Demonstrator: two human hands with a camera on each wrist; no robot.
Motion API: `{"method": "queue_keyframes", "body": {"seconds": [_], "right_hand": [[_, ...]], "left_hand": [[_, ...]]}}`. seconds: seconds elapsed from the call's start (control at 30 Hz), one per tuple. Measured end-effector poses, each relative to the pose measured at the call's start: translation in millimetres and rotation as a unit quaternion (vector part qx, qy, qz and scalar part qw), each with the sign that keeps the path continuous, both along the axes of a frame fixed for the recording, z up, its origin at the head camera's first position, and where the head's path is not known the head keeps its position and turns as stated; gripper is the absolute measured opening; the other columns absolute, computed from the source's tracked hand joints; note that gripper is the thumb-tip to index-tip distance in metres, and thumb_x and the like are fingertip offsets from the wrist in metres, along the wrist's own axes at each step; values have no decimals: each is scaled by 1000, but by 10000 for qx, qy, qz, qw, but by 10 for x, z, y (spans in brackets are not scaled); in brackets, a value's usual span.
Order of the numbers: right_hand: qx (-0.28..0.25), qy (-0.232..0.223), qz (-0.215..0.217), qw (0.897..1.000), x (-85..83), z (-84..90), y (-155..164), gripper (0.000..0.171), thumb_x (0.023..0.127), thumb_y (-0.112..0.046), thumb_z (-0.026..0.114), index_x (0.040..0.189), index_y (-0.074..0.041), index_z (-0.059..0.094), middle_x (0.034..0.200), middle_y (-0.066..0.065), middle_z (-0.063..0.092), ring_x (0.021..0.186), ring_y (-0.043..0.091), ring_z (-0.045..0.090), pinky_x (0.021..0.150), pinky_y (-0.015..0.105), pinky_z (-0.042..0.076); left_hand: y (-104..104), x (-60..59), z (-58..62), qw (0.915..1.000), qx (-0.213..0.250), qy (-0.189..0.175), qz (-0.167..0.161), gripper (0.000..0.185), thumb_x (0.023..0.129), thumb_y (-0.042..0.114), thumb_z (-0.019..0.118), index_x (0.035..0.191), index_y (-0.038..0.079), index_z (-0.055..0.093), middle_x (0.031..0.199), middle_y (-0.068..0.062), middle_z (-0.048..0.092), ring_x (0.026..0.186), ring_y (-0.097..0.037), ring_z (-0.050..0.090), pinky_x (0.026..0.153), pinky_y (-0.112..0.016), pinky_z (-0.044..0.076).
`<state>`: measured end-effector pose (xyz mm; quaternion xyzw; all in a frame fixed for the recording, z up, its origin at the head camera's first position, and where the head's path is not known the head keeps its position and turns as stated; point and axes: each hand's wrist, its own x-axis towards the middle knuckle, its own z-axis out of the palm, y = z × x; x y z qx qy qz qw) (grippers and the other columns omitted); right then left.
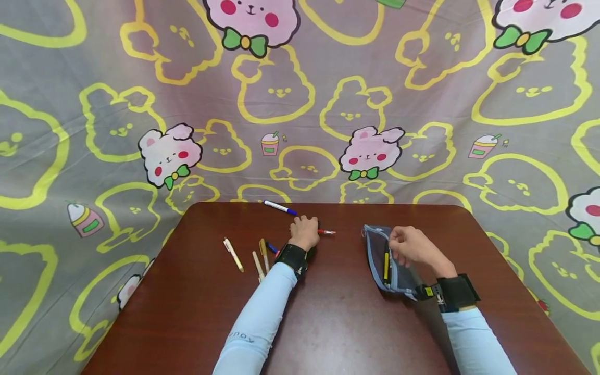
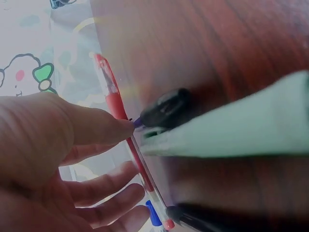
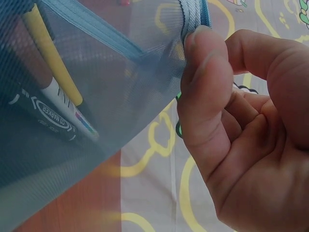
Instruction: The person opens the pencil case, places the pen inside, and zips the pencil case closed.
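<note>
In the head view, my left hand (image 1: 304,233) reaches over the far middle of the table to a red pen (image 1: 327,232). Up close, its thumb and forefinger pinch the red pen (image 2: 114,104), while the other fingers curve loosely beside the clear barrel. A dark pen (image 2: 166,108) points at the thumb tip, and a blurred pale green one (image 2: 236,123) crosses the foreground. Over on the right, my right hand (image 1: 410,244) pinches the zipped edge of a blue-grey mesh pencil pouch (image 3: 145,92). Through the mesh show a yellow-barrelled pen (image 3: 55,55) and a black marker (image 3: 46,113).
A white marker with a blue end (image 1: 279,208) lies near the table's far edge. Left of my left forearm are a white pen (image 1: 233,254), a gold pen (image 1: 264,254) and a beige pen (image 1: 258,266). A patterned cloth (image 1: 300,104) hangs behind the table (image 1: 347,323).
</note>
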<state>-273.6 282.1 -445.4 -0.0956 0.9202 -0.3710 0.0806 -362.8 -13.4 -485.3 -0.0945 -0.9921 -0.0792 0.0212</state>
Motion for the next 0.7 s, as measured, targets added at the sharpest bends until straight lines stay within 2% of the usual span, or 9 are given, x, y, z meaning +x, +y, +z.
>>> {"method": "queue_keyframes", "body": {"seconds": [0.4, 0.47, 0.7], "right_hand": [[6, 97, 15, 10000, 33, -5, 12, 8, 93, -12, 57, 96, -4, 57, 68, 7, 64, 54, 23, 62, 50, 36, 54], [3, 97, 22, 10000, 37, -3, 14, 9, 93, -11, 57, 96, -4, 57, 68, 7, 65, 54, 24, 62, 50, 37, 54], [-5, 126, -24, 9999, 43, 29, 35, 8, 93, -11, 57, 96, -4, 56, 68, 8, 64, 54, 24, 62, 51, 38, 55]], "left_hand": [[-71, 12, -33, 9997, -87, -160, -156, 24, 92, 13, 63, 116, 14, 66, 115, -18, 60, 113, -39, 50, 88, -49, 45], [-74, 15, -19, 9997, -166, -61, -191, 24, 92, 14, 64, 116, 14, 67, 115, -17, 61, 112, -38, 50, 87, -49, 45], [-42, 38, 117, 9967, -350, 638, -356, 21, 92, 13, 62, 112, 12, 67, 111, -16, 65, 108, -37, 54, 83, -48, 48]]}}
